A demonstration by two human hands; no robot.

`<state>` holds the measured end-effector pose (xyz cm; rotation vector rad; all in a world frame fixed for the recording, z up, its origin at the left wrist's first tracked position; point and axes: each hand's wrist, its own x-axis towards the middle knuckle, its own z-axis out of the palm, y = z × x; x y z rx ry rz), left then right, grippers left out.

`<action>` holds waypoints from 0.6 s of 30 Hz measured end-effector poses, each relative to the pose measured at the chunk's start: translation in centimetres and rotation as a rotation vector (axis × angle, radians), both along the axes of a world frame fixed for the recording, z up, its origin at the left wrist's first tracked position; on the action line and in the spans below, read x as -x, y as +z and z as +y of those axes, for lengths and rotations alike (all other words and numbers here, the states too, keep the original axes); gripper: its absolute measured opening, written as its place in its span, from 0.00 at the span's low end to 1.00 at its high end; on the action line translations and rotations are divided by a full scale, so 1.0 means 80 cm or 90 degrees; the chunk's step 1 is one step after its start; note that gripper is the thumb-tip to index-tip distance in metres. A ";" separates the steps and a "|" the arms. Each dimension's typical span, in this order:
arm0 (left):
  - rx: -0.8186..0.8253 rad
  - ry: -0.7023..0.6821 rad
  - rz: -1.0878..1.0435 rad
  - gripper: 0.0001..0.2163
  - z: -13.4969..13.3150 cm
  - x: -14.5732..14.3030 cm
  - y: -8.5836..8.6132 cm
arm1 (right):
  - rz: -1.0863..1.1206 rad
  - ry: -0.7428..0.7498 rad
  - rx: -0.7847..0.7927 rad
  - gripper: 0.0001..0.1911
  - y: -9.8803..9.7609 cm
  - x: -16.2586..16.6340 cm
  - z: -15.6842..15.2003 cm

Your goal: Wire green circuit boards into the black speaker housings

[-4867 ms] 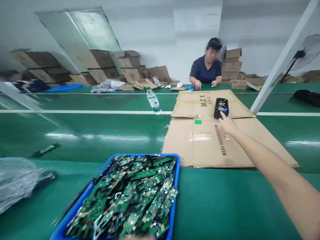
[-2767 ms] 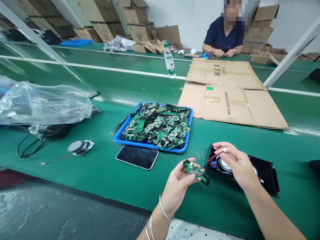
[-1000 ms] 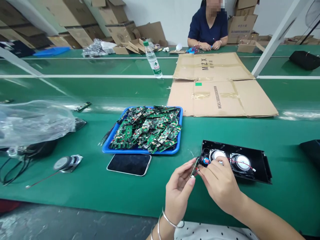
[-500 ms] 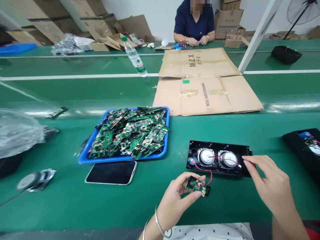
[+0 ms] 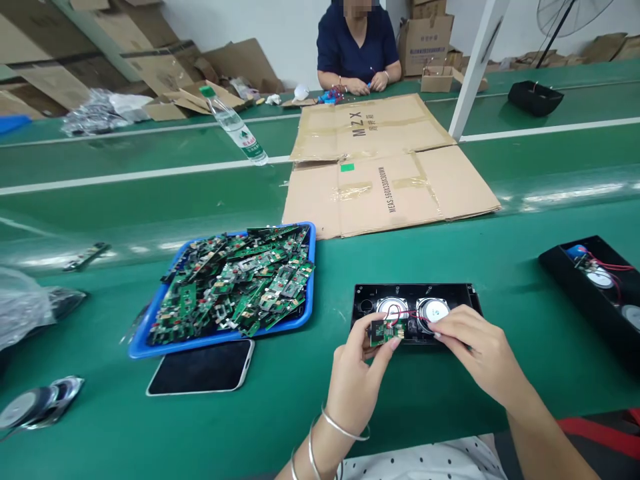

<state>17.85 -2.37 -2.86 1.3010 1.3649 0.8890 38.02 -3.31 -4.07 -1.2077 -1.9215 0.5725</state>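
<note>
Meanwhile the right hand [image 5: 475, 350] had returned from the side, fingers pinching at the speaker housing [image 5: 415, 313], while the left hand [image 5: 357, 373] gripped the circuit board [image 5: 384, 330].

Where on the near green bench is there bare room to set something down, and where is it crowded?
Bare green lies between the blue tray and the black speaker case, and between that case and the flattened cardboard. It is crowded at the case, where the left hand holds a small circuit board and the right hand rests, and around the phone below the tray.
</note>
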 end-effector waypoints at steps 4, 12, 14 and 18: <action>-0.025 -0.008 0.017 0.13 0.000 -0.004 -0.003 | -0.012 0.061 -0.018 0.09 0.000 0.012 0.009; -0.063 -0.034 0.063 0.13 0.002 -0.004 -0.002 | -0.035 0.013 0.000 0.07 -0.005 0.037 0.016; -0.080 -0.044 0.082 0.13 0.002 -0.003 -0.002 | -0.068 0.010 -0.006 0.07 -0.007 0.040 0.017; -0.117 -0.074 0.146 0.12 0.002 -0.003 -0.001 | -0.113 -0.001 -0.033 0.07 -0.008 0.044 0.017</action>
